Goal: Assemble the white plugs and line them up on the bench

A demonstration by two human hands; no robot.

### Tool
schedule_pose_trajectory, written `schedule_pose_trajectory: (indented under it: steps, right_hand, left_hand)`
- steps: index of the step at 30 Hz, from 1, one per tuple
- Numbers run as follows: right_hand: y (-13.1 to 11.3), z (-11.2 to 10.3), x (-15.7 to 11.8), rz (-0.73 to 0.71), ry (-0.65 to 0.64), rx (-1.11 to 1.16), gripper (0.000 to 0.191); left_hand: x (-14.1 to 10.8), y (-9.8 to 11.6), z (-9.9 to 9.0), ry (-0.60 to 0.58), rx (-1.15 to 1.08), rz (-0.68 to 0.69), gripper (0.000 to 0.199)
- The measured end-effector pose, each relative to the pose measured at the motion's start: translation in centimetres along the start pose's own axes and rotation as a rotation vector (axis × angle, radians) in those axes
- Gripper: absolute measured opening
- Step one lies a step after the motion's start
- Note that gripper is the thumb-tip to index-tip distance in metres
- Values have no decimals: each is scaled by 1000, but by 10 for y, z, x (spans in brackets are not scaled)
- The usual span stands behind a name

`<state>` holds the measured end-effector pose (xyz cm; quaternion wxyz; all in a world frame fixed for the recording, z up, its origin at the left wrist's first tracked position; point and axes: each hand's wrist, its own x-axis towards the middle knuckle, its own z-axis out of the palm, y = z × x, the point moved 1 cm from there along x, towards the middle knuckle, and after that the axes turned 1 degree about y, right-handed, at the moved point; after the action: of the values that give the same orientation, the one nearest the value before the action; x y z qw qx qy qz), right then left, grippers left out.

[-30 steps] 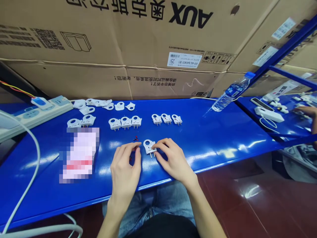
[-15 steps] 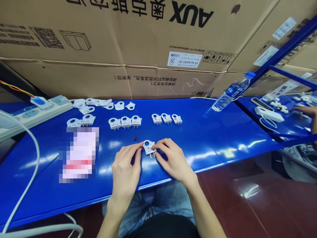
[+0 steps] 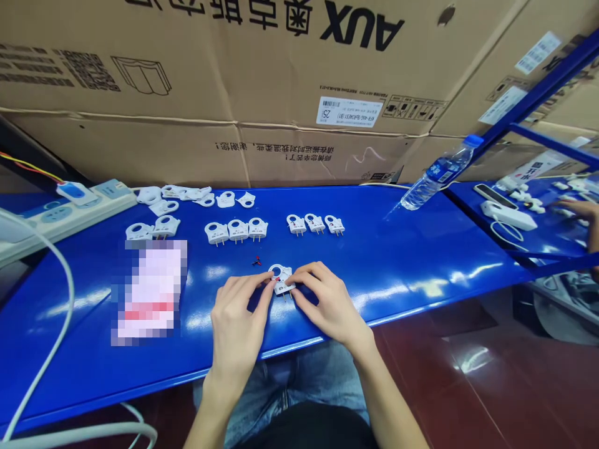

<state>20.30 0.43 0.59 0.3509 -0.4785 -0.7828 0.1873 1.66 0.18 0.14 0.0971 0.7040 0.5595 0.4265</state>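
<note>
A white two-pin plug (image 3: pixel 282 289) with a round finger ring stands at the table's near middle, its pins pointing toward me. My right hand (image 3: pixel 330 305) grips its right side between thumb and fingers. My left hand (image 3: pixel 239 312) pinches a tiny red part (image 3: pixel 277 279) against the plug's face, below the ring; the fingertips partly hide it. Just beyond lie several small red and black parts (image 3: pixel 257 260). Farther back is a row of three white plugs (image 3: pixel 238 231), with three more plugs (image 3: pixel 315 223) to the right showing red bits inside.
White ring-shaped covers (image 3: pixel 226 199) and two more plugs (image 3: pixel 167 226) lie at the back left, near a power strip (image 3: pixel 112 194). A blurred pink packet (image 3: pixel 154 290) is at left. A water bottle (image 3: pixel 440 173) leans back right. Another person's hand (image 3: pixel 578 209) shows at far right.
My left fingertips have moved right with the red part, from beside the plug onto its face. The plug has shifted slightly left; my right hand still grips it.
</note>
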Motion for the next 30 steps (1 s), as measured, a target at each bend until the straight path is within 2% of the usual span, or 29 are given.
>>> schedule_pose_trajectory:
  steps: [12, 19, 24, 30]
  right_hand:
    - [-1, 0, -1, -5, 49, -31, 20]
    - [-2, -1, -2, -39, 59, -67, 19]
    - [-4, -2, -2, -65, 58, -74, 18]
    - [-2, -1, -2, -25, 73, -41, 19]
  left_hand:
    - [1, 1, 1, -54, -43, 39, 14]
    - [1, 3, 1, -60, -37, 10, 14]
    - [1, 2, 2, -19, -43, -52, 14]
    - [1, 4, 1, -46, -42, -73, 18]
